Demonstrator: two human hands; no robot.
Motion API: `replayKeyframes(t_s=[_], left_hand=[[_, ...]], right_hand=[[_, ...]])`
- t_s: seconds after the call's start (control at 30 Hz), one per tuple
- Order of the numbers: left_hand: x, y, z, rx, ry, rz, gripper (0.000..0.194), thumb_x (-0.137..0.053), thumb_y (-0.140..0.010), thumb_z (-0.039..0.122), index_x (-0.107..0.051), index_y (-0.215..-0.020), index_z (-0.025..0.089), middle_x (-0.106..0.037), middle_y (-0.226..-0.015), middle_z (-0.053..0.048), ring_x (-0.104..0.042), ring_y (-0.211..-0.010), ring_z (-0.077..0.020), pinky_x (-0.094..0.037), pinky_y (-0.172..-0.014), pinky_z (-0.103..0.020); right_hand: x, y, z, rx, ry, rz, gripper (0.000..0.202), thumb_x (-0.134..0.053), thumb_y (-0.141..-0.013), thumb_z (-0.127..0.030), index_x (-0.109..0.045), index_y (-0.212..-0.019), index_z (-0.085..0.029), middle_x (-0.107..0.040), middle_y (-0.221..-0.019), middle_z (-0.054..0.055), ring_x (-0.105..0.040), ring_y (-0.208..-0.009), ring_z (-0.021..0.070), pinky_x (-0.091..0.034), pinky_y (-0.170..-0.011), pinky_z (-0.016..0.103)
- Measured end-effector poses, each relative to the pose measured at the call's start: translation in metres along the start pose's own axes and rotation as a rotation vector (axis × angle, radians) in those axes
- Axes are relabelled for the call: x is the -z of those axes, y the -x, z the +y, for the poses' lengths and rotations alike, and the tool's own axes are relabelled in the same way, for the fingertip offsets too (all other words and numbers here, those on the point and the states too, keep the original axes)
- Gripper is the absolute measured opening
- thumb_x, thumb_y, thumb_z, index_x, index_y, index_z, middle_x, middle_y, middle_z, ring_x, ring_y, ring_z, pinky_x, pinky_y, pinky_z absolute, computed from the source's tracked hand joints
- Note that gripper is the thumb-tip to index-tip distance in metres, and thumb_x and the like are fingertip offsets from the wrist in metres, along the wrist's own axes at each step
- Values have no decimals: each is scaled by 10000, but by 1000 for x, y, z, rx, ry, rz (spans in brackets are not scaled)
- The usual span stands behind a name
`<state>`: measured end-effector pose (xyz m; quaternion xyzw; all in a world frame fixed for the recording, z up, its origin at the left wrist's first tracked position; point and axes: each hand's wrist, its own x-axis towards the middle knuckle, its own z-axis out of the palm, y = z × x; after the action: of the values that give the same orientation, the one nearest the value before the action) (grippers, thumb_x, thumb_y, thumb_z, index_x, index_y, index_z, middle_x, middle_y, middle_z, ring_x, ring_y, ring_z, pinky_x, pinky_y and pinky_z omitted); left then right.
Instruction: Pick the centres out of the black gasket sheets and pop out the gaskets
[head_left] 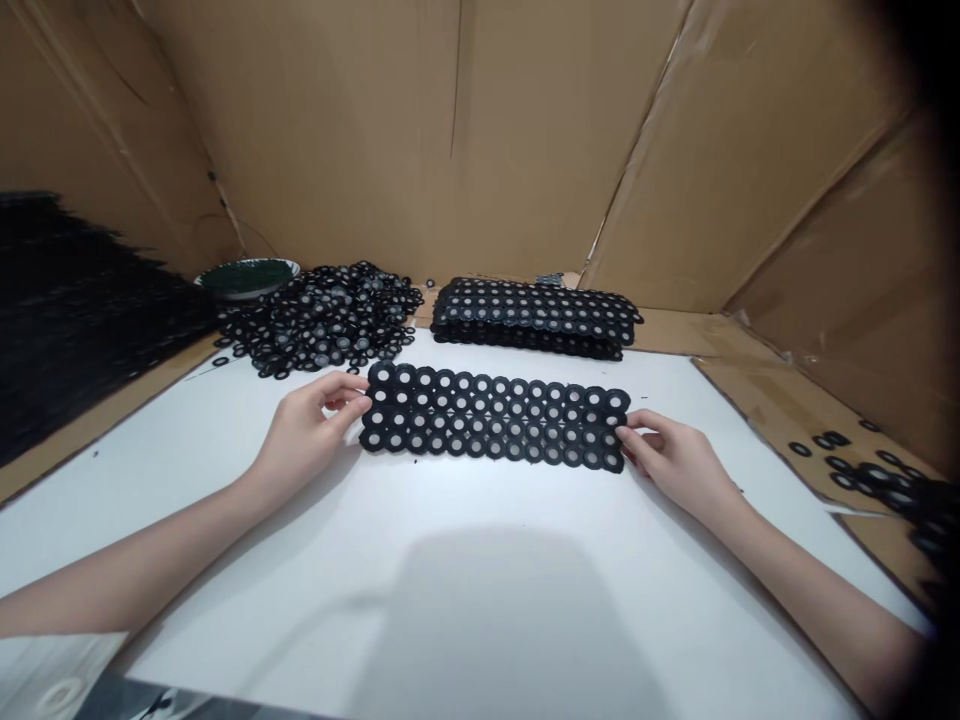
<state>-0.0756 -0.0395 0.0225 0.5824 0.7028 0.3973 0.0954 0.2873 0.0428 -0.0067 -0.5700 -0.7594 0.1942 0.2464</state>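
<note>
A black panel of joined rings [495,418], several rows deep with pale centres showing through, is stretched lengthwise above the white table [480,510]. My left hand [313,420] pinches its left end between thumb and fingers. At the opposite end, my right hand [666,450] grips the edge in the same way, its fingertips partly hidden behind the panel. The panel tilts toward me, and whether its lower edge touches the table I cannot tell.
Behind the panel lies a stack of similar ring panels [536,310]. Loose black rings [322,320] are heaped at the back left, beside a green dish [247,278]. A dark bristly mass [82,310] fills the left. More rings [874,475] lie right on cardboard [757,400]. Cardboard walls [375,130] enclose the table.
</note>
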Motion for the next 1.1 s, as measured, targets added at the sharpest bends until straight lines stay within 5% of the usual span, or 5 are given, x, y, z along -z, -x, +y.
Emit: replayKeyframes(t_s=[0.23,0.4,0.53,0.83,1.1], left_hand=[[0,-1,-1,-23,1,19,186,-542,-730,342,-586,-854,210,-615,-791,-7,-553,-745,-172,-424,-684,-262],[1,-1,-2,-15,-20,18,196,-547,-729,350,-591,-862,212,-617,-792,-4,-553,-758,-175,-414,-682,-257],[2,-2,-3,-20,-42,38,211,-549,-735,349,-590,-884,206,-618,-818,-4,-549,-779,-166,-399,-725,-250],[0,-5,-6,9,-82,35,237,-549,-721,388,-594,-883,221,-618,-805,0,-551,-783,-178,-386,-733,-263],[-1,-7,-8,47,-129,-4,250,-533,-702,409,-598,-865,231,-613,-801,1,-541,-766,-188,-381,-702,-271]], right_hand=[[1,1,-2,52,89,32,185,-397,-816,-345,-500,-743,-210,-590,-571,-21,-499,-442,122,-372,-533,245],[2,4,-6,15,52,2,193,-378,-826,-342,-494,-738,-216,-520,-448,-48,-487,-381,127,-377,-515,246],[1,4,-3,62,156,40,163,-379,-829,-314,-489,-760,-215,-632,-683,3,-532,-462,135,-367,-526,252],[-3,6,-7,97,463,64,156,-355,-838,-238,-501,-791,-208,-615,-756,36,-560,-602,174,-316,-504,257],[-8,4,-2,124,324,55,122,-375,-833,-228,-492,-808,-205,-533,-969,45,-544,-689,153,-386,-582,275]])
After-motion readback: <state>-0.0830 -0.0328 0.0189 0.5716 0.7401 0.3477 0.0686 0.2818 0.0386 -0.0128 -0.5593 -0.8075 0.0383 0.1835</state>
